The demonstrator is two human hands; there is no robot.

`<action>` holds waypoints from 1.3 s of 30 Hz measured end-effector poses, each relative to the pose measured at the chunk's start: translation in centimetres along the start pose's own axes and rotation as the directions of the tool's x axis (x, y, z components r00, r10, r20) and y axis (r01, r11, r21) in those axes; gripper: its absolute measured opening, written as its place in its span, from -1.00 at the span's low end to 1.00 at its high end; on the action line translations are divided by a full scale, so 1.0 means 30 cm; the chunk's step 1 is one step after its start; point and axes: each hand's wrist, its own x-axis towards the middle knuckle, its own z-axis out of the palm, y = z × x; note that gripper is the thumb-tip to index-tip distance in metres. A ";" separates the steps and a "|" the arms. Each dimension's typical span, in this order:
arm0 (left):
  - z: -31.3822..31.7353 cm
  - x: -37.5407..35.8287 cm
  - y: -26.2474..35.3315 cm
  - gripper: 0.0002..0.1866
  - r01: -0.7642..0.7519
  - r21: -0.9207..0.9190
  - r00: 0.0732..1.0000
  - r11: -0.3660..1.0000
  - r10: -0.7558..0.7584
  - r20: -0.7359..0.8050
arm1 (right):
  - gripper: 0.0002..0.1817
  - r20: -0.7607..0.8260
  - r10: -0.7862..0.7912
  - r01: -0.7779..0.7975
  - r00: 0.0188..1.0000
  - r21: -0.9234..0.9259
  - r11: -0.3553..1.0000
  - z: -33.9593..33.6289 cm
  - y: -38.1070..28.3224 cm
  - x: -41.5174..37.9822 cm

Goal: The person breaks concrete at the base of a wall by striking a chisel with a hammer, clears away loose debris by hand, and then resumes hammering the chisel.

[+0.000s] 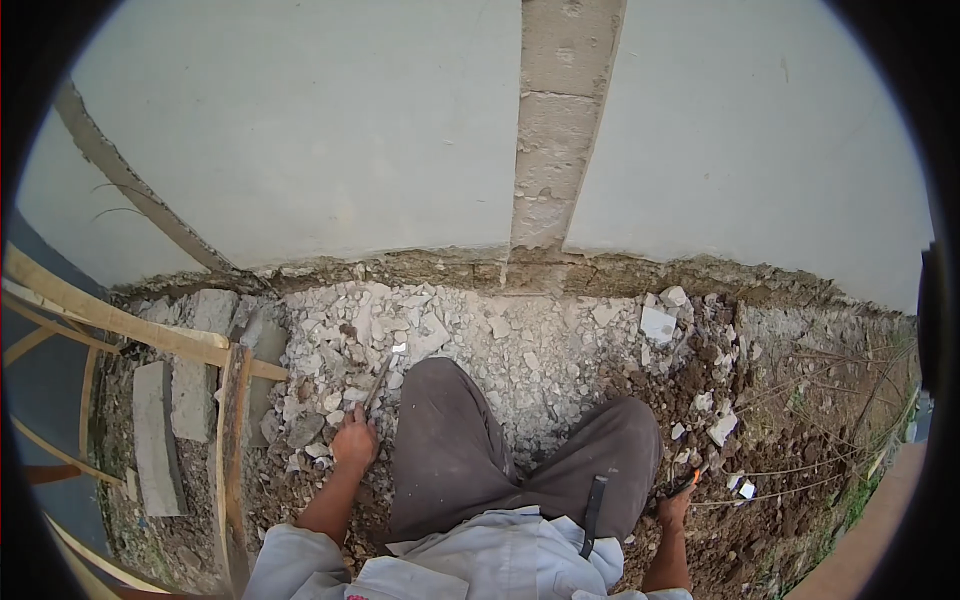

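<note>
On the left, my left hand [355,441] is closed around a thin metal chisel [379,384], which points up and away over the broken rubble [340,330]. My right hand [674,508] is low on the right, beside my right knee. Its fingers are wrapped round a tool with an orange and black handle [684,486]; the rest of that tool is hard to make out. My bent legs in grey trousers [440,430] are between the two hands. Neither tool touches the wall.
Ahead rises a pale plastered wall [320,130] with a bare vertical strip [560,130] and a rough lower edge. Timber framing [150,325] and concrete slabs [157,440] are at the left. Brown soil, stone pieces [657,324] and dry twigs [800,465] lie at the right.
</note>
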 end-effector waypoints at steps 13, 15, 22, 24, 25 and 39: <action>0.068 0.040 -0.074 -0.71 -0.124 -0.087 0.978 0.989 0.107 -0.177 | 0.07 -0.113 -0.105 0.105 0.988 -0.006 0.994 0.050 0.084 0.044; 0.056 0.060 -0.096 -0.70 -0.174 -0.102 0.974 0.979 0.156 -0.167 | 0.09 -0.016 0.081 -0.081 0.997 0.024 0.996 -0.058 -0.098 -0.063; -0.021 0.073 -0.085 -0.70 -0.180 -0.103 0.981 0.978 0.186 0.058 | 0.06 0.030 0.015 -0.016 0.999 0.053 0.998 -0.035 -0.064 -0.014; -0.011 0.079 -0.061 -0.70 -0.162 -0.107 0.985 0.981 0.168 0.043 | 0.06 0.021 -0.008 0.008 1.000 0.041 0.999 -0.026 -0.043 0.002; -0.012 0.074 -0.047 -0.69 -0.127 -0.080 0.990 0.989 0.131 0.043 | 0.06 0.015 -0.035 0.034 0.999 0.028 0.999 -0.014 -0.020 0.020; -0.009 0.065 -0.048 -0.69 -0.088 -0.103 0.994 0.991 0.094 0.050 | 0.03 -0.014 -0.062 0.064 0.998 0.297 0.953 0.060 0.034 0.096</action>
